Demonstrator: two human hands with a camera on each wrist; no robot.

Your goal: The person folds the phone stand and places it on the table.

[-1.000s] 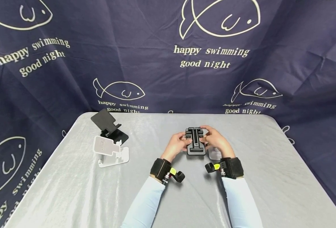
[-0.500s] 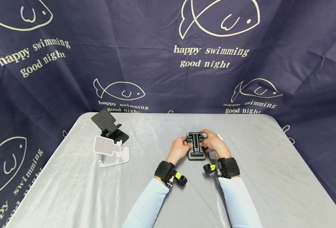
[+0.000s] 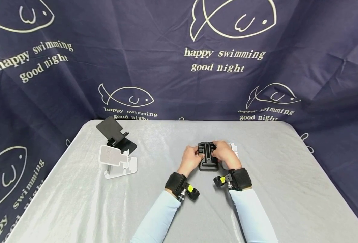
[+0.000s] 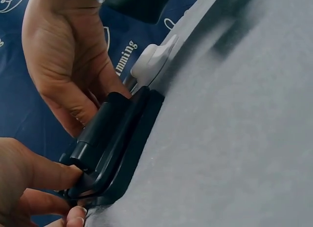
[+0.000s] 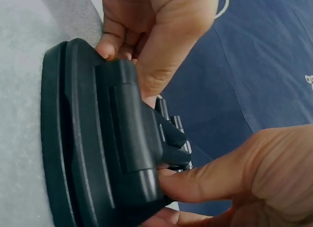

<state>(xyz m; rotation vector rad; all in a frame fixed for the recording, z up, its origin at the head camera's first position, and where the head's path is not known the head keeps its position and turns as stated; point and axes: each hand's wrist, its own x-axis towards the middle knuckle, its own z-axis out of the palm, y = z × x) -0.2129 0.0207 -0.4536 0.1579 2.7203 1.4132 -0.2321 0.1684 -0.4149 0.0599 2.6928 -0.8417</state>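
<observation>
A folded black phone stand (image 3: 208,165) lies flat, hinge side up, on the table right of the middle in the head view. My left hand (image 3: 190,160) pinches its left edge, thumb on top and fingers beneath or beside it. From the right, my right hand (image 3: 225,155) grips the opposite edge. In the left wrist view the stand (image 4: 129,148) is seen side-on, its base near the cloth. The right wrist view shows my right thumb (image 5: 195,183) against the hinge barrel. Partly hidden behind my right hand is a white phone stand (image 3: 234,147), folded flat.
Two unfolded phone stands occupy the left of the table: a black one (image 3: 127,144) at the back and a white one (image 3: 115,172) before it. A grey cloth (image 3: 76,202) covers the table. Behind hangs a dark blue curtain (image 3: 173,67) with fish prints.
Both hands and the black stand came slightly nearer to me, mostly in the first half second. My right hand then shifted a little left, uncovering more of the white folded stand.
</observation>
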